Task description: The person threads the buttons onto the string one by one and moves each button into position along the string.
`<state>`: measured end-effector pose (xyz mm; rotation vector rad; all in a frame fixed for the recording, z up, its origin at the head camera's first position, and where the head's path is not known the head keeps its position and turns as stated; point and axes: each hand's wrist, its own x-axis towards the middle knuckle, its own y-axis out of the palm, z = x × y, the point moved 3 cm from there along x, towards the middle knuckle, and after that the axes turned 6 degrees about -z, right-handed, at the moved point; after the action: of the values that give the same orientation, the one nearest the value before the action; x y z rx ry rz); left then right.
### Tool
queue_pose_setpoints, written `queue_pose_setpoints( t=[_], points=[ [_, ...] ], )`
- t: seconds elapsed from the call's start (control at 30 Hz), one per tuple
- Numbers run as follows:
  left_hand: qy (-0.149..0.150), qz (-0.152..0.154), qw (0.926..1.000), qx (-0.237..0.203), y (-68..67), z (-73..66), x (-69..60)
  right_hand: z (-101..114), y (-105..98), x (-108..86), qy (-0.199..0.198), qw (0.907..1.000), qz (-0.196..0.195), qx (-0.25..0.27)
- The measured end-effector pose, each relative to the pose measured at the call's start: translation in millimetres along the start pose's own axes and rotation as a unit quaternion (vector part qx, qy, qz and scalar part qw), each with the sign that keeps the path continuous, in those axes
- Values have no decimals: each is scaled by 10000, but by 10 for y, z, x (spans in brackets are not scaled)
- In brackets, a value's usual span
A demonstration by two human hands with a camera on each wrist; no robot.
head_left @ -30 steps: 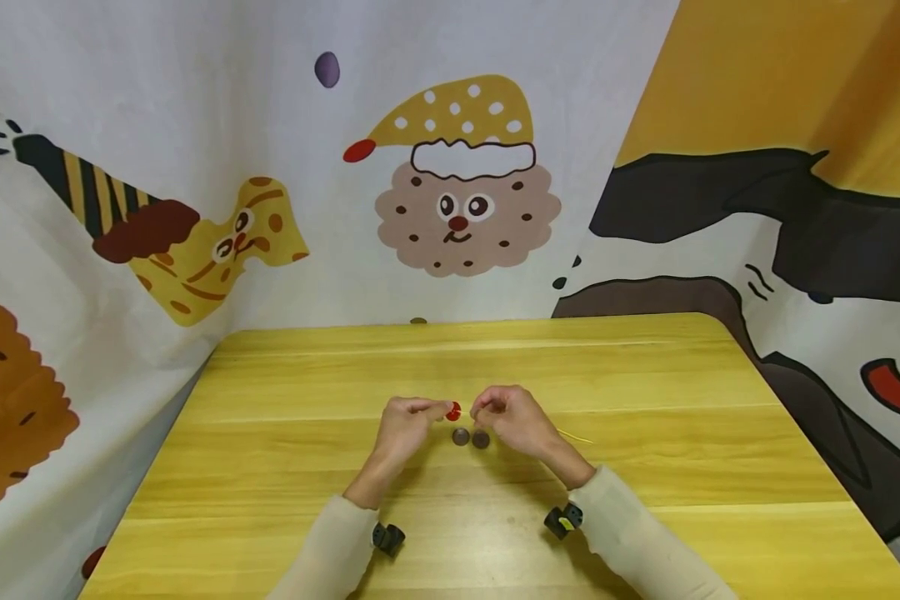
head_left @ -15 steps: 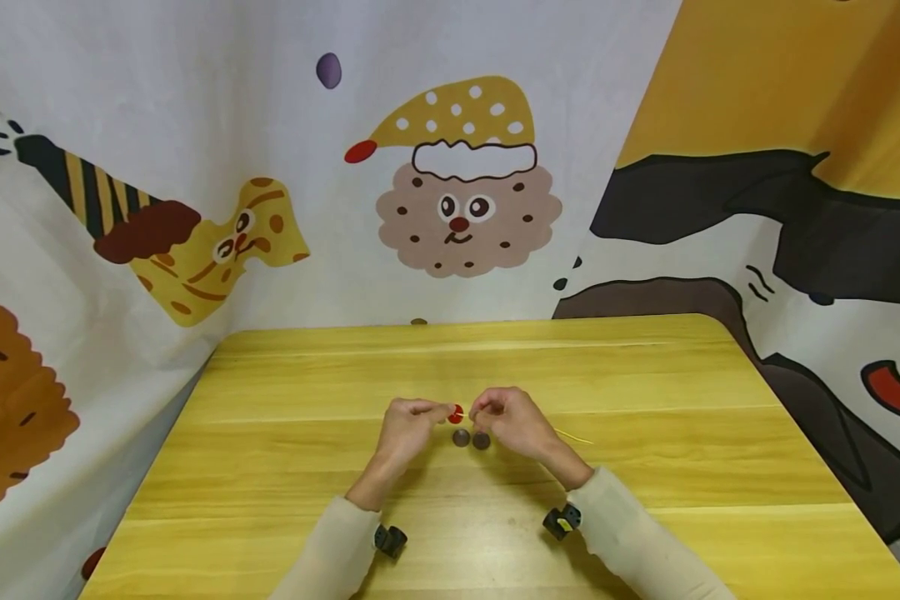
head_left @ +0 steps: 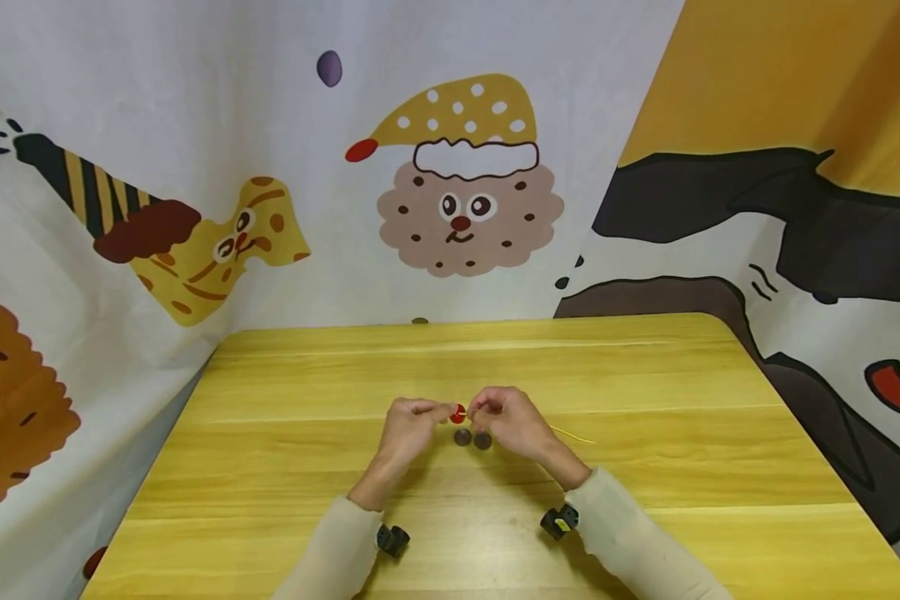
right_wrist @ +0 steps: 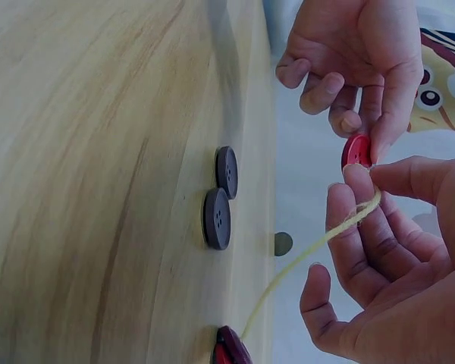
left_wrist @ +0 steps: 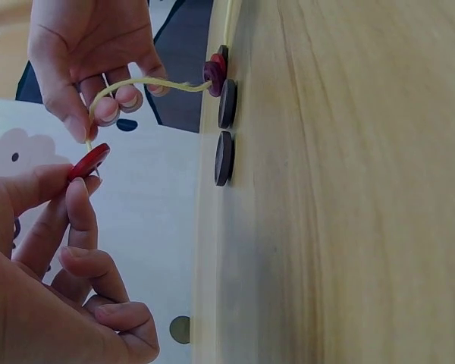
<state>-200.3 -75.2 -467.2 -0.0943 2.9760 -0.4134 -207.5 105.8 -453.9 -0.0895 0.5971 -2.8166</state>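
My left hand (head_left: 407, 429) pinches a red button (left_wrist: 89, 161) by its edge, between thumb and fingers. Close on its right, my right hand (head_left: 512, 419) pinches a yellow cord (right_wrist: 307, 252) near its end, thumb against fingertip. The cord end meets the button's face; how far it passes through a hole is hard to tell. From the right fingers the cord sags to a dark purple button (left_wrist: 212, 79) and a red one behind it, both strung on it near the tabletop. Two dark brown buttons (right_wrist: 227, 172) lie side by side under the hands.
The hands work above a wooden table (head_left: 270, 467). The cord's far part trails on the tabletop, right of the right hand. A cartoon-print curtain (head_left: 285, 125) hangs behind the table. Each sleeve cuff has a small black camera (head_left: 393, 541) at the wrist.
The red button and left fingertips have shifted very slightly right, towards the right hand. Both hands keep their pinches. The brown buttons stay put on the table.
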Motion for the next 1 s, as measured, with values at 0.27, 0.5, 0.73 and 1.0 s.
queue_pose_setpoints(
  t=[0.27, 0.5, 0.73, 1.0],
  points=[
    [54, 62, 10000, -54, 15, -14, -2, 1, 29, 1, -20, 9999, -86, 111],
    [-20, 42, 9999, -117, 20, -13, 7, -7, 17, 1, -143, 9998, -88, 121],
    [-121, 70, 9994, -332, 28, 0, -1, -29, 37, -1, -327, 9993, -177, 2],
    [-149, 8, 9993, -357, 37, 15, 0, -8, 41, -21, -364, 9991, -207, -57]
  ],
)
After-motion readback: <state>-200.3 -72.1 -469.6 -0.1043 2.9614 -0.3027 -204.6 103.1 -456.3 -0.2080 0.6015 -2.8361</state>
